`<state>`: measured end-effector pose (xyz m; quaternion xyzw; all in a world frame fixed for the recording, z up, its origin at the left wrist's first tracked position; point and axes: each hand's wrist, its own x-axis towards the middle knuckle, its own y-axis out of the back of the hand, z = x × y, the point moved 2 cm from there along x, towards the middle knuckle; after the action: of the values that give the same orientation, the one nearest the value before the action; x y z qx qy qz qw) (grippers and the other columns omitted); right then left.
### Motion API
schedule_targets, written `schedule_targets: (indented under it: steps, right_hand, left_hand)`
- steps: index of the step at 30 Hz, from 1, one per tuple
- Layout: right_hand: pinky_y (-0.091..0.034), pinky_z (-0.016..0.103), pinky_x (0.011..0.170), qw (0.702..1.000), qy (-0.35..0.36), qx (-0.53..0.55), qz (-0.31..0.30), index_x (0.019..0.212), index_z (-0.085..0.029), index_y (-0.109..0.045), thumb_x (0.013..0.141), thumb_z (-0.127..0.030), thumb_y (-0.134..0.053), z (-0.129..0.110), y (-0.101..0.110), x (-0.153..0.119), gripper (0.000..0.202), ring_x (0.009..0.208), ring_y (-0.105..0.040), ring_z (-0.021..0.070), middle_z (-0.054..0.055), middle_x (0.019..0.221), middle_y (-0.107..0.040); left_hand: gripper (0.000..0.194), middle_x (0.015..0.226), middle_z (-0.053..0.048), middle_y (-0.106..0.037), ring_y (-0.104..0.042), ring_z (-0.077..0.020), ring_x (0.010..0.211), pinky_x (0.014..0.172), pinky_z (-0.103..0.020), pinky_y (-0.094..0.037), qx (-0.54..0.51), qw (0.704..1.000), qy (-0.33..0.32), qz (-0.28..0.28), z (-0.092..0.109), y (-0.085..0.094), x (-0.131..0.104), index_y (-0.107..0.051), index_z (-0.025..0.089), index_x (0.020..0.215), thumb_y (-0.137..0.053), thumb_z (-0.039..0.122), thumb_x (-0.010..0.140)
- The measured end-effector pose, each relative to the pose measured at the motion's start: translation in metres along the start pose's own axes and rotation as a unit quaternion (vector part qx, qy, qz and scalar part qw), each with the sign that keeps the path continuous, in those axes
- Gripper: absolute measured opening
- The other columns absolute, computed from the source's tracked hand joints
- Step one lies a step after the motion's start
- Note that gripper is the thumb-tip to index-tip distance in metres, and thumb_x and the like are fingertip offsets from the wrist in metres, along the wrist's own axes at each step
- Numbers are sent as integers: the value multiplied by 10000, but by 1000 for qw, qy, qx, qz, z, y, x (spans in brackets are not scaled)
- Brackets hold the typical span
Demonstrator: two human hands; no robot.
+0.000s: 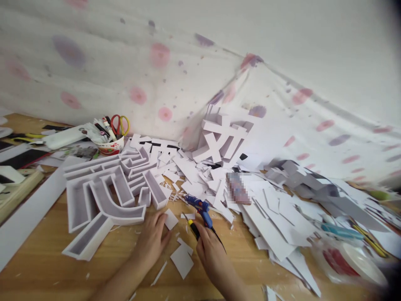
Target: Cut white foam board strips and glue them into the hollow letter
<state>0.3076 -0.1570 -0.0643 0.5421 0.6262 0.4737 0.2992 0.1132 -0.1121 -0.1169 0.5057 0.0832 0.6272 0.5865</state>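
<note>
My left hand (pixel 154 235) is closed on a small white card piece (pixel 171 219) at its fingertips, just above the wooden table. In my right hand (pixel 210 250) is a black and yellow cutting tool (pixel 193 228), its thin tip pointing up and left. A blue glue gun (pixel 200 207) lies just beyond that hand. Left of my left hand sits a large hollow white character (pixel 106 196) with raised walls. Loose white card pieces (pixel 182 261) lie between my wrists.
White card scraps (pixel 275 217) are heaped across the middle and right. A second white character (pixel 222 138) leans against the patterned curtain (pixel 125 71). A cup (pixel 111 146) holds scissors and pens at the back left. A tape roll (pixel 360 263) lies at the right.
</note>
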Motion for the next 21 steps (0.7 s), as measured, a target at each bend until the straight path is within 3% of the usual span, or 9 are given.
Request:
schedule_targets:
  steps: [4, 10, 21]
  right_hand:
    - [-509, 302, 805, 999, -9, -25, -36, 1262, -148, -445, 861, -110, -388, -14, -3, 21, 406, 968, -630, 197, 124, 1091, -639]
    - [-514, 275, 713, 978, -3, -143, -155, 1304, -132, -410, 877, -134, -469, -37, -14, 50, 431, 872, -650, 207, 123, 974, -665]
    - [-512, 290, 743, 963, 29, -194, -183, 1313, -98, -403, 918, -152, -416, -43, -9, 56, 399, 901, -640, 222, 143, 987, -650]
  left_hand:
    - [260, 1015, -97, -614, -597, -246, 907, 790, -412, -520, 5, 1000, -6, 15, 1, 0, 1, -570, 183, 1030, -543, 311, 806]
    - [293, 1033, -104, -624, -589, -250, 975, 840, -413, -512, 9, 999, -30, 18, 4, 4, 2, -573, 169, 1038, -571, 346, 806]
    - [232, 1000, -97, -664, -629, -253, 926, 795, -421, -539, -1, 999, -32, 14, 3, 0, 3, -588, 180, 1026, -521, 285, 830]
